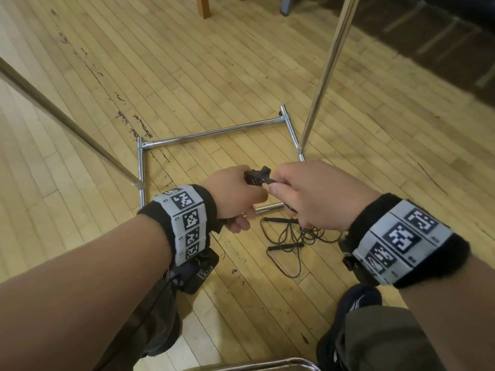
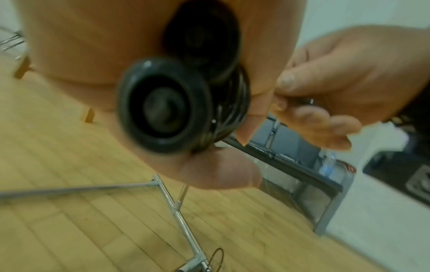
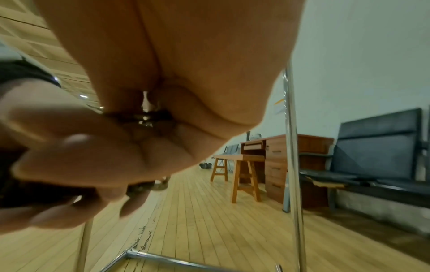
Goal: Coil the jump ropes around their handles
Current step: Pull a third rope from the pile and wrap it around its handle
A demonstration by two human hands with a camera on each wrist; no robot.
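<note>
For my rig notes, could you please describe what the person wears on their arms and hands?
Both forearms are bare, without sleeves. Each wrist carries a black fuzzy band: left band, right band. Both bear pale panels printed with black-and-white square markers. The left hand and right hand are gloveless.

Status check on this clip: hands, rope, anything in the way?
Left hand grips coiled handles. Right hand pinches the rope end. Second jump rope loose on floor. No obstruction seen.

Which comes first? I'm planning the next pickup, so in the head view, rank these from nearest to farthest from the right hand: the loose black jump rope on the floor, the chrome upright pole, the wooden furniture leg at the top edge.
1. Loose black jump rope: on the floor just below the right hand.
2. Chrome upright pole: beyond the hand, foot at the frame's right rail.
3. Wooden furniture leg: far across the floor, top edge.
</note>
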